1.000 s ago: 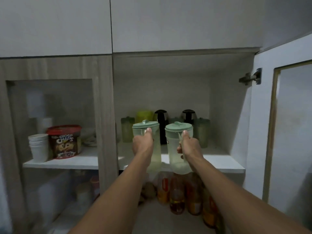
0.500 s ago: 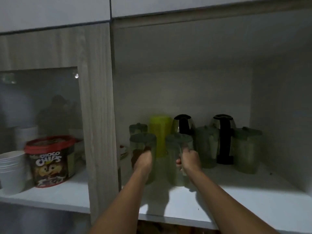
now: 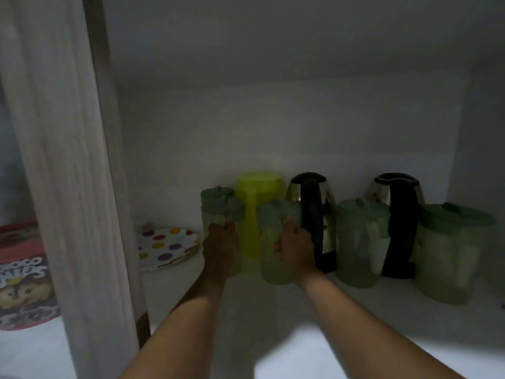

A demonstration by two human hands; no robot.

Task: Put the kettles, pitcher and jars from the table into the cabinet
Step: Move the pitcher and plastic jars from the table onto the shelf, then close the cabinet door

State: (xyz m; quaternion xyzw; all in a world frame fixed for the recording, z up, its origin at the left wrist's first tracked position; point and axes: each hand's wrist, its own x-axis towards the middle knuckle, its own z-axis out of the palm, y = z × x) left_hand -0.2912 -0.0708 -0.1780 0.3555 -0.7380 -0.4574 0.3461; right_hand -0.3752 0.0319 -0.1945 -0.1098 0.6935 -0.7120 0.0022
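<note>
We see polished, mirror-bright metal on the first kettle [image 3: 314, 214] and the second kettle [image 3: 396, 222], each with a glossy black plastic handle. The jars [image 3: 358, 242] look like frosted, translucent pale-green plastic under matt green lids. The pitcher [image 3: 257, 203] is smooth yellow-green plastic. The shelf [image 3: 382, 324] is matt white laminate, the cabinet upright [image 3: 68, 187] pale wood grain, the dotted plate [image 3: 169, 247] glossy.

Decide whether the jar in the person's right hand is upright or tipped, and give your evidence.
Upright. The jar has its green lid on top and sides vertical; the right hand holds it.
</note>
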